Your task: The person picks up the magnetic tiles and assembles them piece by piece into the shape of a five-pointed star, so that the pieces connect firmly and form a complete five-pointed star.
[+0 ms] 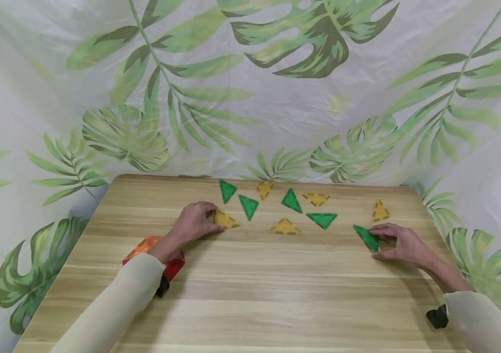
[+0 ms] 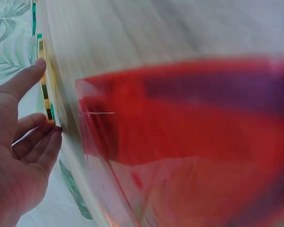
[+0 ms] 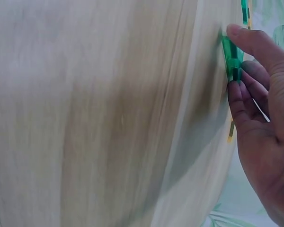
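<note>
One green triangle [image 1: 367, 239] in the right hand [image 1: 405, 247]

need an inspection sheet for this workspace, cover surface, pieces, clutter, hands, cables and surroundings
Surface: light wood-grain tabletop; dark mark on its far edge, cause unclear.
Job's things: four loose green translucent triangular tiles and four loose yellow triangular tiles with dark-dashed edges, spread toward the far side.
Clutter: orange translucent pieces and red translucent pieces, partly hidden by the pale left sleeve; number unclear.
Left grip: the left hand pinches a fifth yellow tile.
Right grip: the right hand holds a fifth green tile.
Cables: nothing seen.
Surroundings: white sheeting with green leaf print behind and beside the tabletop.
</note>
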The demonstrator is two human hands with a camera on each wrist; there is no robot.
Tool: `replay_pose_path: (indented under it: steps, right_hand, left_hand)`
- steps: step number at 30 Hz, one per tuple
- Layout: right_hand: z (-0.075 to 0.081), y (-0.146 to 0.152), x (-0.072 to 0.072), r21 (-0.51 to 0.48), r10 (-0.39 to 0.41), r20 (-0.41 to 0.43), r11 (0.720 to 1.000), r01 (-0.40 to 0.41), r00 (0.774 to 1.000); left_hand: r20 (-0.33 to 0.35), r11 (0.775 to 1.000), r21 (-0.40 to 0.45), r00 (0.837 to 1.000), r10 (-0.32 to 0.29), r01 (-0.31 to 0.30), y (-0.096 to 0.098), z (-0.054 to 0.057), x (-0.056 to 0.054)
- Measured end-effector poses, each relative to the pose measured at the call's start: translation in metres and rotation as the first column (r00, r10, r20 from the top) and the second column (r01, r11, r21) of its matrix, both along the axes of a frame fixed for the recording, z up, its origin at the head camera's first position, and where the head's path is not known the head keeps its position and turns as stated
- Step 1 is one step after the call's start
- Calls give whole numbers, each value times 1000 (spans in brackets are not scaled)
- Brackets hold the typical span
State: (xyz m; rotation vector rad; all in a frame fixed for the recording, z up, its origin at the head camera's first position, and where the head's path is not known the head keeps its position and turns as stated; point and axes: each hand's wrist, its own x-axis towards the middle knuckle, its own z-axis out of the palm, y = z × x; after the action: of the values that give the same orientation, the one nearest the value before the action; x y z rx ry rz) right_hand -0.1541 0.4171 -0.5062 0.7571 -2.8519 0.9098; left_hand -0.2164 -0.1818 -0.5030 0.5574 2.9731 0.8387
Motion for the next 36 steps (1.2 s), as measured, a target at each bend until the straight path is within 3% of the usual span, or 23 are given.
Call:
replay_pose_path:
  steps: [8, 12, 15, 20, 28, 32, 36]
  right_hand:
    - [8, -24, 1, 68, -11, -38, 998, 13, 999]
    - [8, -39, 2, 56, 21, -46, 998, -19, 999]
    - [6, -52, 4, 28, 63, -51, 998, -61, 997]
    - [5, -80, 9, 17, 132, -69, 991, -131, 989]
    - [8, -135, 19, -41, 198, -41, 979, -200, 979]
    - [6, -160, 23, -62, 239, -57, 968, -243, 969]
    - [4, -182, 29, -73, 248, -19, 966, -249, 969]
  left_hand:
    - [-6, 993, 37, 994, -114, 114, -4, 3, 12]
    - [-30, 977, 49, 978, -206, 207, 1, 7, 19]
    - [-9, 962, 66, 964, -264, 264, 6, 10, 25]
    - [60, 934, 95, 935, -351, 345, 14, 16, 30]
    - [72, 867, 86, 865, -496, 490, 22, 9, 34]
    - [91, 854, 71, 849, -520, 516, 26, 9, 37]
    - [99, 839, 53, 833, -544, 541, 31, 11, 39]
